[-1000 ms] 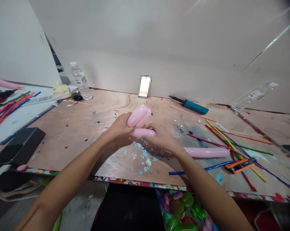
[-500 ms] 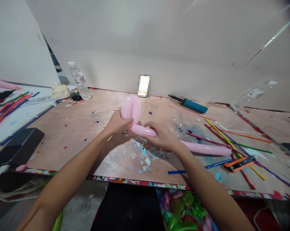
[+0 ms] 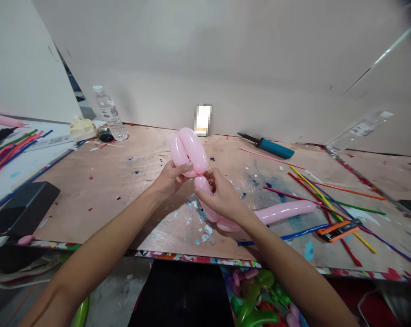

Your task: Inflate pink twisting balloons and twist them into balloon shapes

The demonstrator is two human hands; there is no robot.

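Observation:
A long pink balloon (image 3: 196, 147) is twisted into loops at its upper end, held above the wooden table. My left hand (image 3: 174, 178) is closed on the looped part, thumb pressed over its lower edge. Just below the twist, my right hand (image 3: 222, 193) grips a short segment between thumb and fingers. From there the balloon bends down, then passes behind my right wrist, and its long tail stretches right over the table. Part of the bend is hidden by my right hand and forearm.
On the table's right lie several uninflated balloons (image 3: 342, 218), an orange-and-black tool (image 3: 340, 230) and a blue hand pump (image 3: 275, 148). Water bottles (image 3: 110, 113) stand at both sides. A black box (image 3: 24, 209) sits at left; finished balloons (image 3: 260, 295) lie below the table edge.
The loops have turned and tilted, with their twist now facing my right hand. My right hand has shifted its hold up to the twist, and the balloon's lower part now bends downward.

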